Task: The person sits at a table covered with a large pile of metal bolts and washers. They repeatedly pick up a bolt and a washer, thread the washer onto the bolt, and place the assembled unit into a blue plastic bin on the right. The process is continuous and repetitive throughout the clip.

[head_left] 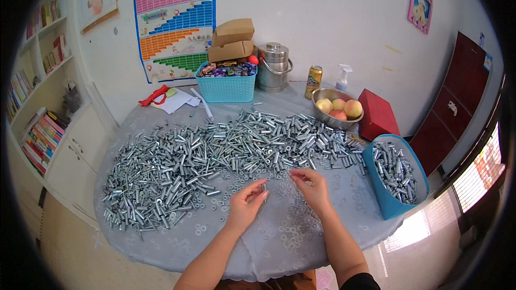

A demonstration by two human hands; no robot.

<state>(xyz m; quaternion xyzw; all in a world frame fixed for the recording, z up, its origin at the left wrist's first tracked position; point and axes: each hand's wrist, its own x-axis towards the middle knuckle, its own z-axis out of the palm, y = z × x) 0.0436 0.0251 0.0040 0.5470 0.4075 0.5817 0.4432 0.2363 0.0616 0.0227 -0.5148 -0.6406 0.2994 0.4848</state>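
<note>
Hardware [177, 161], loose silvery tubes and rods, heaped from left to centre of frame on the cloth-covered counter [252, 249]; too many to count. Left hand [244, 204], lower centre: fingers closed on one slim metal piece [264, 188], held roughly upright just below the heap. Right hand [313, 190], to its right and apart: thumb and forefinger tips drawn close; whether they grip something small, cannot tell. Risk, my judgement: the piece sits near the fingertips, so a loose pinch could drop it among lookalikes. A sweeping wrist could scatter the flat rings [200, 229], loose below the heap. Counted: two hands, one held piece; at right, one blue bin [379, 188] of similar parts, filled high, likely to spill if knocked; upper right of centre, one steel bowl [334, 123] with at least four fruits [352, 108], one can [313, 81], one spray bottle [342, 81], one red box [379, 115]; upper centre, one turquoise basket [228, 91], one lidded canister [274, 67]. Rings: dozens, overlapping, no sure figure.
</note>
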